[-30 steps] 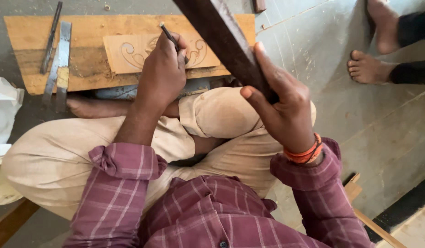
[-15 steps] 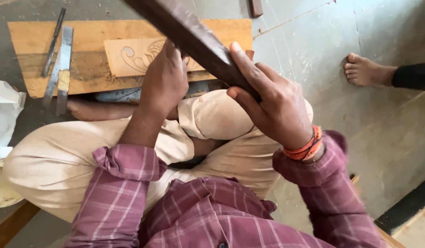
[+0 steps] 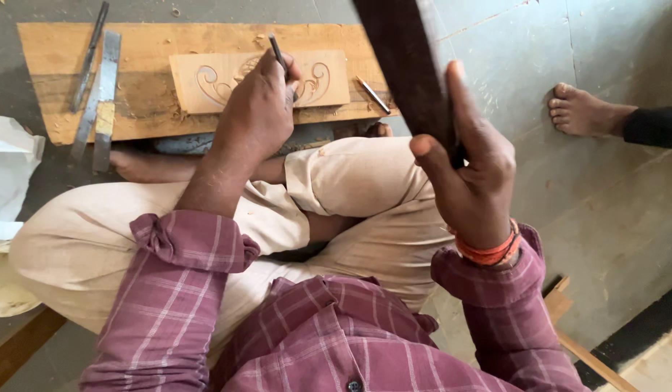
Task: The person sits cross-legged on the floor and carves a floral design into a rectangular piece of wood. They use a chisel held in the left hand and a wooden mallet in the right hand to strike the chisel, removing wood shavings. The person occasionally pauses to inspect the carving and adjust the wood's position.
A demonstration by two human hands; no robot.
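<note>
The small carving panel (image 3: 205,81), a pale rectangular piece of wood, lies flat on a larger plank (image 3: 53,51) set on the floor in front of the seated person's crossed legs. Scroll patterns are already cut or outlined into it: one curl shows on its left part and another on its right, while the middle is hidden behind the left hand (image 3: 259,109), so how much of the centre is worked cannot be told. Judging by the shallow lines and the chips scattered on the plank, the design seems laid out and partly cut, with deepening and cleaning apparently left to do. The left hand is closed around a thin chisel (image 3: 277,49), whose upper end sticks out above the knuckles and whose tip is set down toward the panel. The right hand (image 3: 470,174) is wrapped firmly around a dark wooden mallet (image 3: 405,72), a long heavy bar held raised above the knee, well apart from the chisel. Another slim tool (image 3: 372,94) lies on the plank just beside the panel's right edge, and several flat metal tools (image 3: 96,94) lie at the plank's left end. Farther out, a white bag (image 3: 9,167) sits at the left edge, and another person's bare foot (image 3: 583,110) rests on the grey floor to the right.
</note>
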